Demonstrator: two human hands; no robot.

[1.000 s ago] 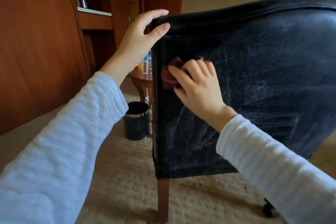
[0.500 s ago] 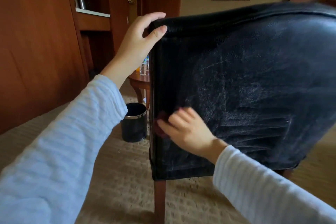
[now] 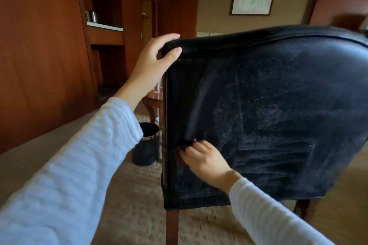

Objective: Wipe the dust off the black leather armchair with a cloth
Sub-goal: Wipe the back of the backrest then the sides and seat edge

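Here, left hand (image 3: 153, 61) grips the grainy leather armchair (image 3: 268, 95); fingers (image 3: 191, 152) of right hand (image 3: 207, 160) clamp crumpled maroon cloth (image 3: 180, 159).

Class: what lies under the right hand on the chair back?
A dark red cloth held against the black armchair; only its edge shows past the right hand, the rest is covered.

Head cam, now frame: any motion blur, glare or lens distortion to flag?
Head view: right hand and cloth smeared by motion blur; left hand sharp, gripping the armchair top; soft sheen on its upper-right leather; wide-angle bowing toward the edges.
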